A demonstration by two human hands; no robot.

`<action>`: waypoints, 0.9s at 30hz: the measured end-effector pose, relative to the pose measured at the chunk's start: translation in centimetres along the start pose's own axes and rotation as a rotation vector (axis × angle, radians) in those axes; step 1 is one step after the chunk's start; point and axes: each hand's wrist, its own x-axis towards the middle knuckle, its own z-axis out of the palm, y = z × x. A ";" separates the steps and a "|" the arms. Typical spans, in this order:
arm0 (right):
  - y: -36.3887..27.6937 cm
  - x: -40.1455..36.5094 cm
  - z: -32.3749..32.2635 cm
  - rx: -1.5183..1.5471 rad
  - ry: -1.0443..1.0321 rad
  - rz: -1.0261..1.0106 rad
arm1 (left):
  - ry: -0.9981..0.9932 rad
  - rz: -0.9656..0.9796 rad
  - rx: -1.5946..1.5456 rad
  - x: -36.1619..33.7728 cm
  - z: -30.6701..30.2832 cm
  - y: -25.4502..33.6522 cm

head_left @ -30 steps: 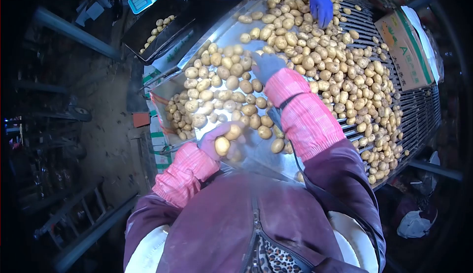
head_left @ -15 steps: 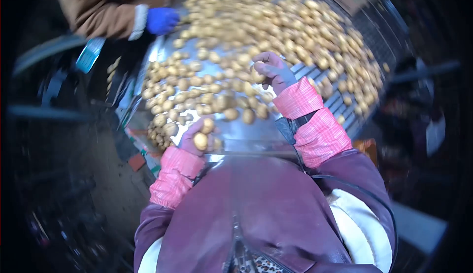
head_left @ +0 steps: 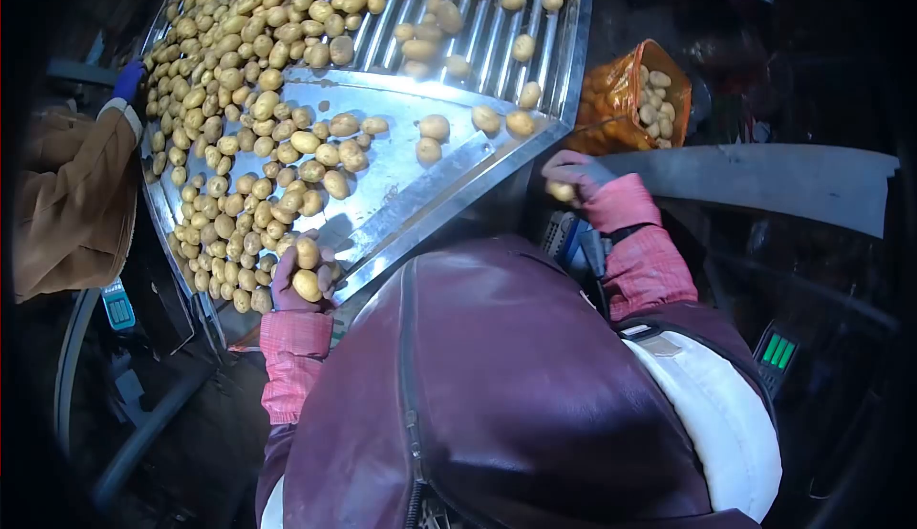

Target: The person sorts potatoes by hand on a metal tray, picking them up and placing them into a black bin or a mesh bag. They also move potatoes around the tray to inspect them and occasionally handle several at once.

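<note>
My left hand (head_left: pixel 287 285), in a mauve glove, is curled round two potatoes (head_left: pixel 307 285) at the near edge of the metal sorting table (head_left: pixel 382 180). Loose potatoes (head_left: pixel 244 214) lie just beyond it. My right hand (head_left: pixel 585 174) is off the table's right edge, closed on one potato (head_left: pixel 562 191). It is below an orange mesh sack (head_left: pixel 611 99) that stands open with potatoes in it. Most of the right fingers show from the back only.
More potatoes cover the table's far and left parts, some on metal rollers (head_left: pixel 382 37). A co-worker's brown sleeve (head_left: pixel 81 195) and blue glove (head_left: pixel 130 78) are at the left edge. A flat grey metal bar (head_left: pixel 764 180) extends right of the sack.
My view has turned to the right, bringing the sack into sight. My right hand has moved from above the table to beyond its right edge with a potato. The left still holds potatoes.
</note>
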 end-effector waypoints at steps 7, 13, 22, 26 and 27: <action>3.6 3.7 2.9 -0.005 -0.301 -0.222 | 0.049 0.018 0.052 0.0 0.0 -0.1; -10.9 -0.1 6.9 -0.117 -0.534 -0.038 | 0.061 0.042 0.004 -0.4 0.4 -0.4; -17.9 18.3 8.2 -0.772 0.503 -0.857 | 0.037 0.078 0.001 -0.5 -0.1 -0.5; -19.8 19.9 9.7 -0.759 0.500 -0.650 | 0.044 0.094 -0.041 -0.5 -0.2 -0.3; -19.7 19.3 10.3 -0.760 0.474 -0.649 | 0.057 0.108 -0.051 -0.6 0.3 -0.1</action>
